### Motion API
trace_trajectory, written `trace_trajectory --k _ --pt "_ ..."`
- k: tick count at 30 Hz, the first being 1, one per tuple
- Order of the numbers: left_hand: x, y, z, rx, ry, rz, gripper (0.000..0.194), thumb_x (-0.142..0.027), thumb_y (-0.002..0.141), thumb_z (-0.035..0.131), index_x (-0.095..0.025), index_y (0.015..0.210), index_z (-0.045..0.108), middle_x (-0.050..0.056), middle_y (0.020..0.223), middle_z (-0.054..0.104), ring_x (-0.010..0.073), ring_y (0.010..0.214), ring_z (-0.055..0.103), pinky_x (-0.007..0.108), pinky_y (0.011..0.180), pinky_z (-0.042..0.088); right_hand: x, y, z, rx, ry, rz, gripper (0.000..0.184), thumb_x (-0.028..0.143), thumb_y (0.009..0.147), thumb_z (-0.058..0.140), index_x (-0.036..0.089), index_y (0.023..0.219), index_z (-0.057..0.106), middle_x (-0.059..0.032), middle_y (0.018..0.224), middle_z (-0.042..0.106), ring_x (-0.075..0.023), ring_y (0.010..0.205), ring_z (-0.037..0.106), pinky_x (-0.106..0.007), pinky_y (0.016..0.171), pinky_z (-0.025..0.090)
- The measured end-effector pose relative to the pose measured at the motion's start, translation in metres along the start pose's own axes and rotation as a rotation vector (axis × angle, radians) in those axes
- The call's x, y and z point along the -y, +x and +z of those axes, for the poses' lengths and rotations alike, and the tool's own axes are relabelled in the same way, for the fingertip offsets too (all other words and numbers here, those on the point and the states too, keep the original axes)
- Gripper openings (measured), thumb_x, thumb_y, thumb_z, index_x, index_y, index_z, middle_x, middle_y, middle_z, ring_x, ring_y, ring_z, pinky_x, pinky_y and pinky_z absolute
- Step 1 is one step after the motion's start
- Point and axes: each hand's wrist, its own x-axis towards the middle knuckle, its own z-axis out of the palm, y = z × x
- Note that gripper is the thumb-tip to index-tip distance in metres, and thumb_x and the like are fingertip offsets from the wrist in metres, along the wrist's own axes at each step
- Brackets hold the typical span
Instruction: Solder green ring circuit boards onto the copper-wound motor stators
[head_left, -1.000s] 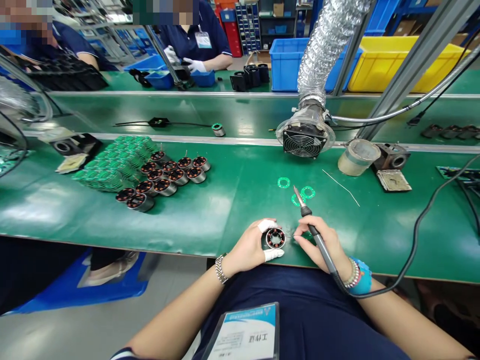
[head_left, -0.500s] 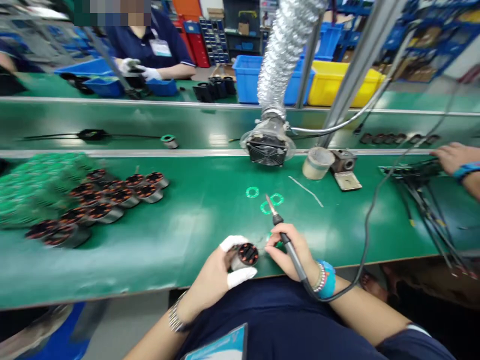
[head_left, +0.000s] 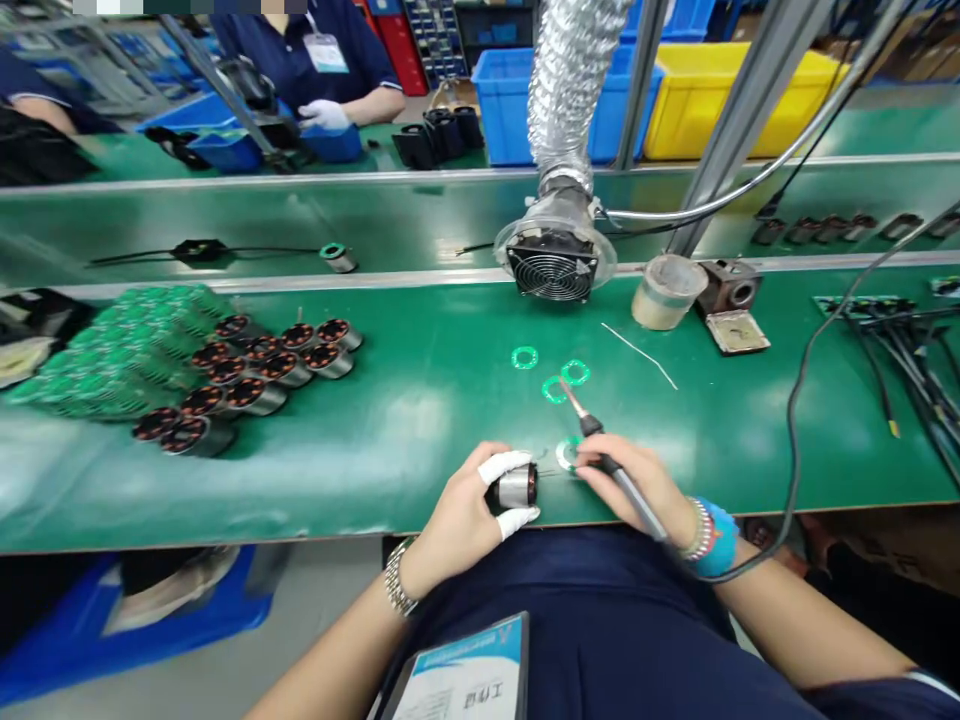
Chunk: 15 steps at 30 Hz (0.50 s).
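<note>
In the head view my left hand (head_left: 461, 505), with white covers on thumb and finger, is closed around a motor stator (head_left: 517, 486). The metal cylinder lies sideways, its copper-wound end and thin wires pointing right. My right hand (head_left: 637, 480) grips a soldering iron (head_left: 616, 470), its tip up and to the left above the bench. At that hand's fingertips is a ring-shaped circuit board (head_left: 566, 455), partly hidden by the fingers. Just beyond lie three more green rings, among them a green ring board (head_left: 524, 358); the iron's tip overlaps one of them in view.
Several stators (head_left: 255, 394) stand at the left beside stacked green boards (head_left: 135, 350). A fan on a foil duct (head_left: 555, 275) hangs ahead. Solder wire (head_left: 641, 355), a tape-wrapped cup (head_left: 666, 292) and an iron stand (head_left: 735, 310) are at right. A co-worker sits across.
The stator has turned from its wound end facing up to facing right. A ring board now shows at my right fingertips. My view swung right and partly back; another person's hand at right left view.
</note>
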Motion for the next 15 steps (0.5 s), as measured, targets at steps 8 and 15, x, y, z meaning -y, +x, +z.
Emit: trace_trajectory --k 8,15 --pt "0.006 0.015 0.004 0.002 -0.071 0.014 0.045 -0.022 0.068 0.07 -0.02 0.107 0.048 0.006 0.102 0.053 0.0189 0.092 0.053 0.034 0.081 0.045 -0.007 -0.009 -0.034 -0.032 -0.059 -0.045 0.023 0.018 0.081 0.057 0.019 0.103 0.061 -0.0062 0.084 0.067 -0.0173 0.075 0.062 -0.03 0.067 0.051" --pt "0.008 0.02 0.007 -0.003 -0.056 0.024 0.044 -0.026 0.068 0.07 -0.019 0.106 0.048 0.007 0.099 0.054 0.0189 0.089 0.054 0.034 0.078 0.046 -0.004 -0.005 -0.033 0.002 -0.006 0.054 0.014 0.015 0.078 0.056 0.019 0.088 0.064 -0.0028 0.079 0.068 -0.0147 0.072 0.064 -0.026 0.067 0.052"
